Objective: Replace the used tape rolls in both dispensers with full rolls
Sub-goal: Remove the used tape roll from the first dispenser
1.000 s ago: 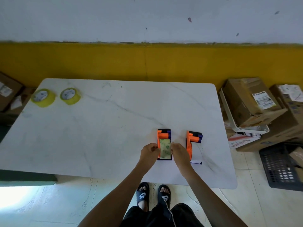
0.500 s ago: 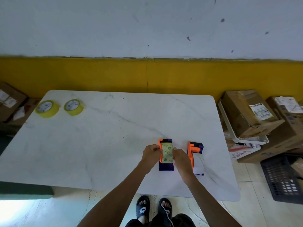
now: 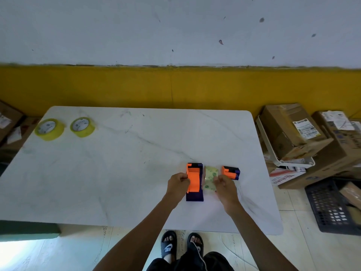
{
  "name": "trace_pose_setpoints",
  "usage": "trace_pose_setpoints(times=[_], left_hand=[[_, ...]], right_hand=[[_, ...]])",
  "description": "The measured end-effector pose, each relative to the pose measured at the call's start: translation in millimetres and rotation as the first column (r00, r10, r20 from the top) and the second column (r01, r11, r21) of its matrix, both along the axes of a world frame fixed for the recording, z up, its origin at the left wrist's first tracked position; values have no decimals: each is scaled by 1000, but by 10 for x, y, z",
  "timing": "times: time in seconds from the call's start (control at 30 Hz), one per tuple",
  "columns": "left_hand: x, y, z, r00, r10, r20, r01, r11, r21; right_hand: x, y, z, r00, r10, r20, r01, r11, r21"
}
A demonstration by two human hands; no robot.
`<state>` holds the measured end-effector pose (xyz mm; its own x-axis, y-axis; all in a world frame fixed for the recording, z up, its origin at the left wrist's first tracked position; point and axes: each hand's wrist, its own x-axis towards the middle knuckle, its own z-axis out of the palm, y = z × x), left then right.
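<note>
My left hand (image 3: 178, 183) gripped the first dispenser (image 3: 193, 181) near the worktop's (image 3: 136, 153) front edge while my right hand (image 3: 224, 187) held the used roll (image 3: 210, 178) clear of it, just beside. The second dispenser (image 3: 230, 172), close to the right edge, had not been emptied as far as I could tell. Both full rolls (image 3: 49, 129) sat untouched at the far left corner, so I judged the task barely begun.

Left hand (image 3: 178, 184) grips the near orange-and-purple dispenser (image 3: 194, 181) on the white table (image 3: 117, 163). Right hand (image 3: 224, 186) holds a pale used roll (image 3: 210, 178) just beside it. Second dispenser (image 3: 230, 172) stands right; two yellow full rolls (image 3: 49, 129) far left.
</note>
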<state>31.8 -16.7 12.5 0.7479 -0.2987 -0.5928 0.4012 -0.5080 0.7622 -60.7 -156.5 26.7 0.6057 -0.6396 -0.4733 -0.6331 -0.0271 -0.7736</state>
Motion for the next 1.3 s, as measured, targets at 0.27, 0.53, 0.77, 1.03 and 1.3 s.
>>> trace_pose_setpoints(times=[0.27, 0.53, 0.77, 1.03, 1.3], left_hand=[[-150, 85, -45, 998, -64, 22, 62, 996, 61], [-235, 155, -121, 981, -195, 18, 191, 973, 131], [-211, 159, -106, 965, -261, -17, 261, 951, 167], [-1, 153, 110, 985, -132, 112, 113, 979, 168], [596, 307, 676, 926, -66, 372, 68, 998, 10]], right_hand=[[60, -175, 53, 996, -56, 68, 55, 998, 20], [6, -127, -19, 994, -28, 105, 26, 999, 19], [-20, -107, -19, 993, -22, 120, 19, 1000, 21], [272, -150, 171, 977, 81, 198, -71, 996, -57], [908, 290, 510, 924, 258, 283, -248, 966, -69]])
